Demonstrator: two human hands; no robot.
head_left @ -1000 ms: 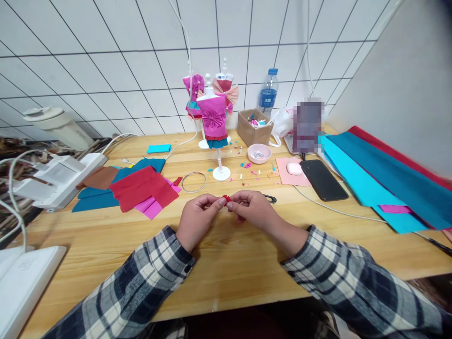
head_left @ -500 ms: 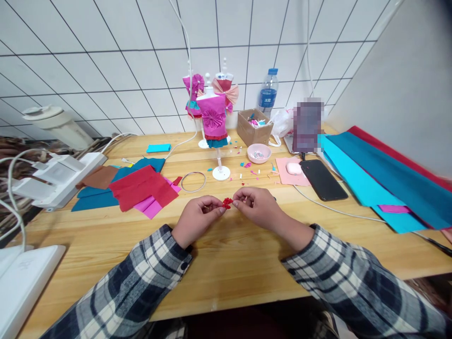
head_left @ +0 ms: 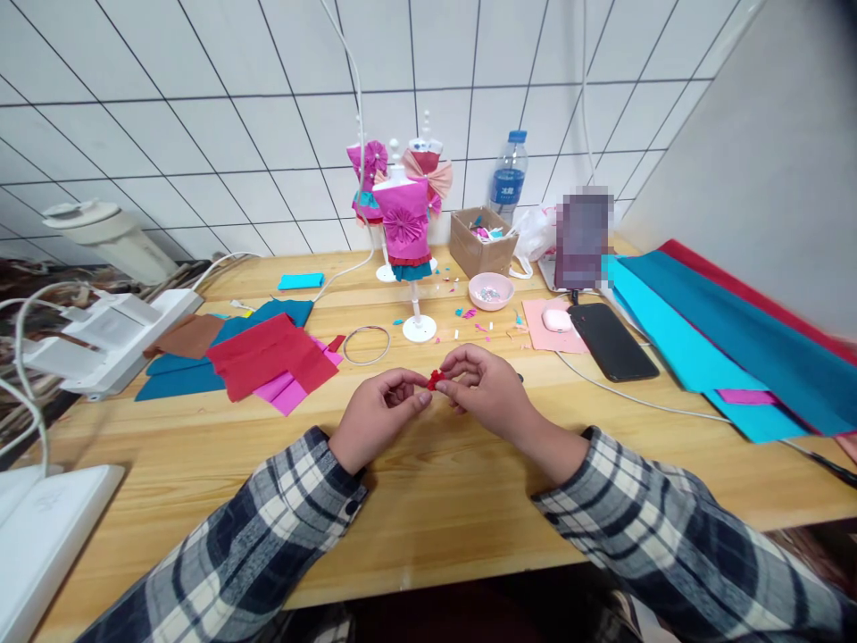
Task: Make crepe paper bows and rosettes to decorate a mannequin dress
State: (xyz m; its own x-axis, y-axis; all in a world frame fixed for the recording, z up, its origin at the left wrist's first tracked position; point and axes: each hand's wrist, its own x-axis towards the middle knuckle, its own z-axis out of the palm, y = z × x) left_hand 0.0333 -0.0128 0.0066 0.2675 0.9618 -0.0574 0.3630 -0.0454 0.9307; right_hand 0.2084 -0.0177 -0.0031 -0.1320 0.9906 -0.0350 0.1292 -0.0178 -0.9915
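A small crumpled piece of red crepe paper [head_left: 436, 379] is pinched between the thumb and fingers of my right hand [head_left: 492, 388], just above the table. My left hand [head_left: 381, 415] comes in from the other side, closed in a pinch, its fingertips at the paper's left edge. Behind my hands stands a small white dress form [head_left: 419, 327] on a round base. It wears a magenta paper dress [head_left: 405, 223] with a pleated rosette, a red ruffle and a teal hem. Two more dressed forms, one with a peach bow [head_left: 435, 179], stand behind it.
Left of my hands lie red crepe sheets [head_left: 264, 353] and a wire ring [head_left: 367, 346]. A pink bowl [head_left: 491, 293], a cardboard box [head_left: 478, 246], a bottle [head_left: 510, 179] and a black phone [head_left: 612, 341] sit beyond. Long crepe sheets [head_left: 729, 321] cover the right side; cables cross the table.
The red paper has shifted slightly up and right, more into my right fingers. My right fingers have curled over it, while my left hand has moved only a little.
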